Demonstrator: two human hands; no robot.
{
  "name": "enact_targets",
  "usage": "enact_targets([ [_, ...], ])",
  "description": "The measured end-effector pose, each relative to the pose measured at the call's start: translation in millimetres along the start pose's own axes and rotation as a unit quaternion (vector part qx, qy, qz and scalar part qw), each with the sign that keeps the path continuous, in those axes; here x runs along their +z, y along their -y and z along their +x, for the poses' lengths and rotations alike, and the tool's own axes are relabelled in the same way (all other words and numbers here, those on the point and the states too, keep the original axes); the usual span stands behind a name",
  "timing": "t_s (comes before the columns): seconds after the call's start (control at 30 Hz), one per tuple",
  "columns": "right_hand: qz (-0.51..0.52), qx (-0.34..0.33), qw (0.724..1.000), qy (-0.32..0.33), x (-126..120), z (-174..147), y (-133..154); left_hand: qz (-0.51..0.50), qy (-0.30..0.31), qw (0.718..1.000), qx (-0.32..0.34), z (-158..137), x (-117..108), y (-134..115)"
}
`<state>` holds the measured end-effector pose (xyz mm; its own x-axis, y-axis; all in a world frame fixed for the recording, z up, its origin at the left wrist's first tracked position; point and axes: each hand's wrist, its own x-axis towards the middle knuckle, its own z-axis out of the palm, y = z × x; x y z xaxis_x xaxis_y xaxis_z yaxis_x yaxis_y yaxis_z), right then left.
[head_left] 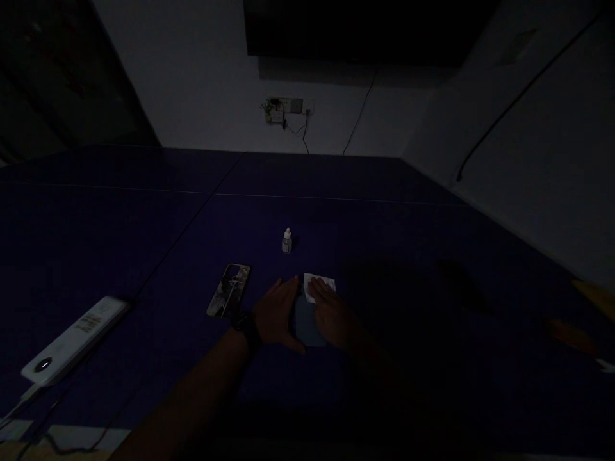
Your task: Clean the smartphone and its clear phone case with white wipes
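Slab (308,325) seems steadied by our left hand (273,315), thumb spread from fingers. Our right hand (331,317), fingers together, presses white tissue (330,282) flat.

No text, brand or number is legible. Brownish marks (88,322) on the long white corded device (72,347) are too small and dim to read; the front of the dropper bottle (287,244) is likewise unreadable.
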<state>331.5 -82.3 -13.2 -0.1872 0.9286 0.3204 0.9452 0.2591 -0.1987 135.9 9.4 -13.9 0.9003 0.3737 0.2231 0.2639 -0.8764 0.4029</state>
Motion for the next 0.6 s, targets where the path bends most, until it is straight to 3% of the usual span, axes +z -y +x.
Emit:
enact_targets([
  [0.13, 0.002, 0.002, 1.0, 0.016, 1.2, -3.9, 0.6, -0.013, -0.01, 1.0, -0.017, 0.7, 0.9, -3.3],
  [0.37, -0.035, -0.057, 0.997, 0.038, 15.0, -102.8, 31.8, -0.017, -0.017, 0.999, -0.031, 2.5, 1.3, -6.7],
  [0.43, -0.04, -0.038, 0.998, 0.039, 16.3, -115.5, 39.0, -0.013, -0.014, 0.999, -0.03, 2.6, 0.7, -7.2],
  [0.5, -0.04, -0.029, 0.998, 0.034, 14.1, -108.1, 40.7, -0.011, -0.006, 1.0, -0.026, 2.4, 0.0, -7.4],
  [0.6, -0.026, -0.019, 0.999, 0.037, 6.2, -67.7, 33.8, -0.012, -0.001, 1.0, -0.024, 2.1, -0.6, -7.0],
])
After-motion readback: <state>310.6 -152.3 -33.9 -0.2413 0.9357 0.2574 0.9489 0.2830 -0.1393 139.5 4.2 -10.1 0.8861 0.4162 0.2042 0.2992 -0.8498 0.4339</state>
